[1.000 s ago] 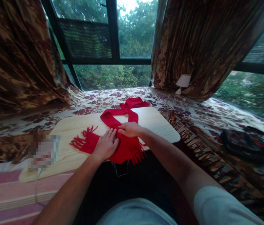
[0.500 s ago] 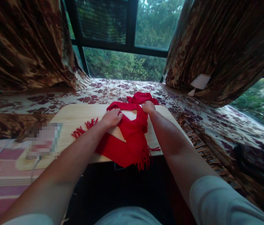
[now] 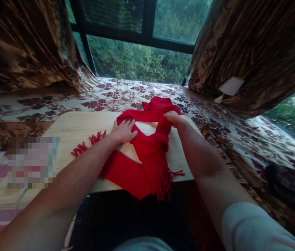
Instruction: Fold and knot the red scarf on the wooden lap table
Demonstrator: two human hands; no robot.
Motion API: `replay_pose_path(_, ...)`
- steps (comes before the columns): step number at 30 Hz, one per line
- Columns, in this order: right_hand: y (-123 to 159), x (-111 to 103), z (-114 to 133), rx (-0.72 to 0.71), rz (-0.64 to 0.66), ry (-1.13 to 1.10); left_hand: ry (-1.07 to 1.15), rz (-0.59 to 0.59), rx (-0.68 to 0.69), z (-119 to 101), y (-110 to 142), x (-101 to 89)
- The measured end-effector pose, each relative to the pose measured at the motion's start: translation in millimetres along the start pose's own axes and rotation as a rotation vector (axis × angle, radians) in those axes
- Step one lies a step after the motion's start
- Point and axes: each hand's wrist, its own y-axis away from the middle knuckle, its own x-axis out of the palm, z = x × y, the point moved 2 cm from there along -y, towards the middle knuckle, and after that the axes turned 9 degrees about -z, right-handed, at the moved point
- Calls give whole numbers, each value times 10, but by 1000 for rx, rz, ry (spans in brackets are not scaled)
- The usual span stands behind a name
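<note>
A red scarf (image 3: 149, 147) with fringed ends lies looped and crossed on a light wooden table (image 3: 84, 122). My left hand (image 3: 124, 131) rests on the loop's left side, fingers spread over the cloth and table. At the loop's upper right corner, my right hand (image 3: 172, 118) is closed in a pinch on the scarf's edge. One fringed end hangs over the near table edge; another fringe sticks out beyond my left forearm. Behind the loop, a bunched red cloth (image 3: 160, 104) sits at the far edge; whether it joins the scarf I cannot tell.
A blurred-out object (image 3: 32, 162) with a cable lies at the table's left. Flower-patterned fabric (image 3: 105, 94) covers the ledge under the window. A white lamp (image 3: 231, 86) stands back right by the curtain (image 3: 254, 42). A dark item (image 3: 288, 188) lies far right.
The view has tilted down slightly. My left hand's fingers are more spread on the scarf. My right hand keeps its pinch at the corner, and the loop looks slightly wider.
</note>
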Motion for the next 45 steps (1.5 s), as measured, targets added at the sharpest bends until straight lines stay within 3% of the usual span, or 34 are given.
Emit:
replay_pose_path(5,43,-172,-236,307,177,-371,-59,-22,5,11,19,-74)
replay_pose_path(8,37,-218,-369,373,213,-392,-108,-10,3,29,45,-110)
replay_pose_path(13,11,-219,-468,173,1,-22,-128,1,27,132,50,-88)
replay_pose_path(18,137,-169,-267,-31,-134,312,-122,-59,17,120,89,-129)
replay_pose_path(22,483,-179,-4,-239,-274,249,-22,-228,77,-224,351,-295)
replay_pose_path(24,729,-166,61,-387,-237,111,86,-320,178,-456,540,-355)
replay_pose_path(27,1120,-94,39,-566,-87,-86,122,-269,321,-687,760,-302)
replay_pose_path(30,1433,68,-36,-559,35,-15,68,-80,298,-649,806,-120)
replay_pose_path(32,1562,184,-45,-492,8,97,63,-40,296,-524,762,-15)
replay_pose_path(38,1621,359,86,-467,-67,162,110,-77,364,-217,588,79)
replay_pose_path(42,1593,343,94,-510,-124,87,129,-124,382,-233,588,44)
replay_pose_path(45,1565,265,17,-482,-300,-59,262,-279,339,-339,712,-84)
